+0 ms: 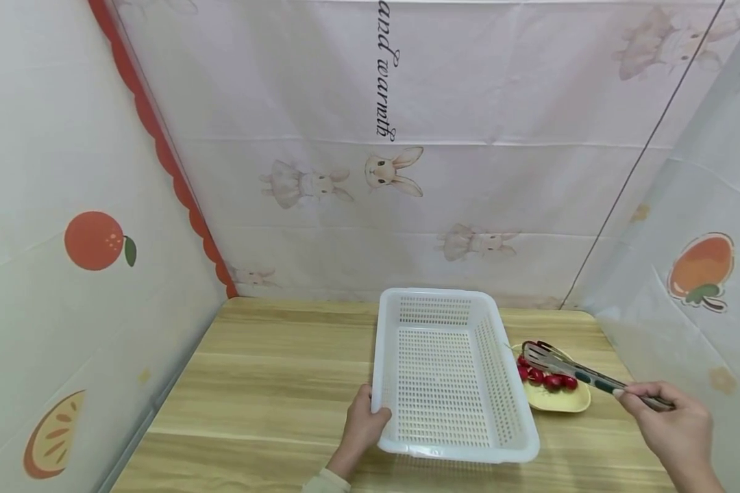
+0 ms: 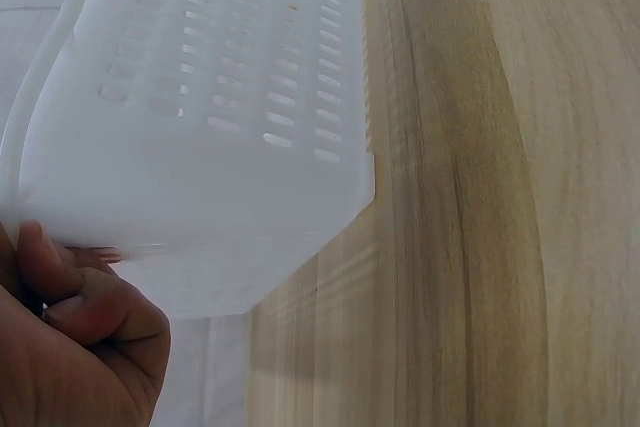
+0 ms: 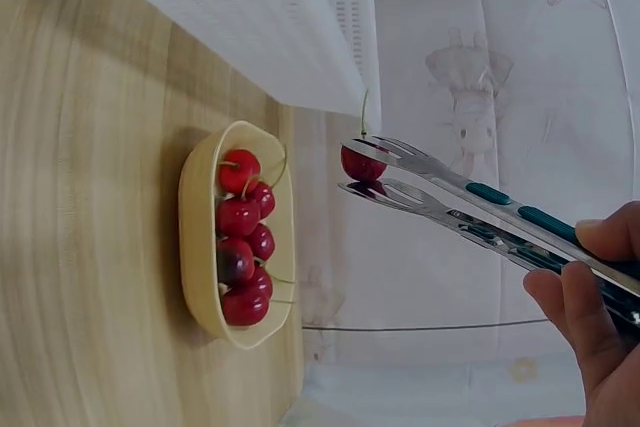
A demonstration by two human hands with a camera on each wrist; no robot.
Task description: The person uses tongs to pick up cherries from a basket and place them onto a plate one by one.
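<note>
A white perforated plastic basket [image 1: 382, 370] stands on the wooden table; my left hand [image 1: 365, 419] grips its rim at the near left, thumb over the edge. In the left wrist view the fingers [image 2: 95, 312] curl at the rim beside the basket wall [image 2: 200, 187]. My right hand [image 1: 675, 424] holds metal tongs [image 3: 470, 202] with teal grips, thumb on one arm and fingers on the other. Between the tong tips a red cherry [image 3: 362, 163] with a green stem is pinched, raised above a yellow dish [image 3: 200, 247] holding several cherries [image 3: 238, 215].
The dish sits right of the basket on the wooden tabletop [image 1: 271, 383]. A printed fabric wall [image 1: 321, 253] with rabbits rises behind the table. Side walls with fruit pictures, a left one [image 1: 179, 287] and a right one [image 1: 641, 301], border the table.
</note>
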